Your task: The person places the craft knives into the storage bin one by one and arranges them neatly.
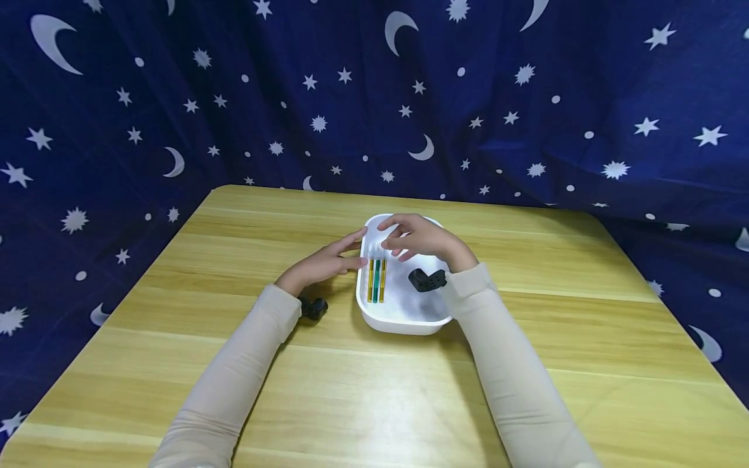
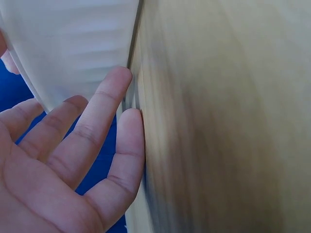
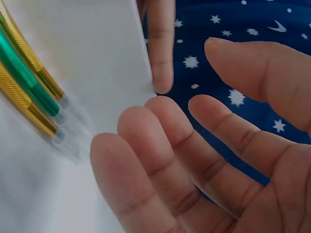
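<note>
A white plastic tray [image 1: 404, 309] with rounded corners stands on the table. Inside it, along the left side, lie two gold craft knives [image 3: 29, 104] and a green craft knife [image 3: 30, 77] between them, side by side, with knurled metal handles and clear caps at the far ends. My left hand [image 1: 322, 265] is at the tray's left wall, fingers extended and thumb near the rim; whether it touches is hard to tell. Above the far part of the tray hovers my right hand [image 1: 418, 237], its fingers loosely bent, with nothing held, close to the capped ends.
The wooden table [image 1: 281, 403] spreads around the tray on all sides. Behind it hangs a dark blue curtain [image 1: 363, 97] with white moons and stars. Black wrist devices [image 1: 427, 280] sit under both wrists, the right one over the tray's interior.
</note>
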The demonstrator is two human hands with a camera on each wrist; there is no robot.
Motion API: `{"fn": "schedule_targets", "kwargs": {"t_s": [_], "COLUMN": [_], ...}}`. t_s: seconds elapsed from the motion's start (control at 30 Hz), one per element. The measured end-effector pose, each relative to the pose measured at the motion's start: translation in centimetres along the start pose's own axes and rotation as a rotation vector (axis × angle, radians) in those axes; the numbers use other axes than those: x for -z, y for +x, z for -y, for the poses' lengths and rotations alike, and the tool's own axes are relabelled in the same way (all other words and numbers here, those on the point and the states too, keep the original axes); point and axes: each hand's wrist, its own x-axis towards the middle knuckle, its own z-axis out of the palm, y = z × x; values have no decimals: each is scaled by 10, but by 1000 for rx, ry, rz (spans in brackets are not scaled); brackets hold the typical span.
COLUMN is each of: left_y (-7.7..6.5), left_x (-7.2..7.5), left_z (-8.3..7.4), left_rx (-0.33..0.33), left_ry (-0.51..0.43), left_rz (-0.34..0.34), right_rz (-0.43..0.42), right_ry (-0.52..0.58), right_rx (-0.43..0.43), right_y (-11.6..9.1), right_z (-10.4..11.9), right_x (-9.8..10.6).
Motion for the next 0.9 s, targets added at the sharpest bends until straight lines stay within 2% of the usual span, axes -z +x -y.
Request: {"fn": "schedule_targets", "kwargs": {"t_s": [0.17,0.57,0.9], "left_y": [1,1,1], "left_x": [0,0,-1], "left_z": [1,1,2], "left_rx": [-1,-3,-7], "left_ry": [-8,-14,-10], "left_rz": [1,0,-3], "right_rz": [-28,-168,-252], "right_ry": [24,82,76], "right_rx": [47,166,264], "right_y": [-11,-33,-56], "right_z": [0,-1,0], "right_x": [4,13,27]}}
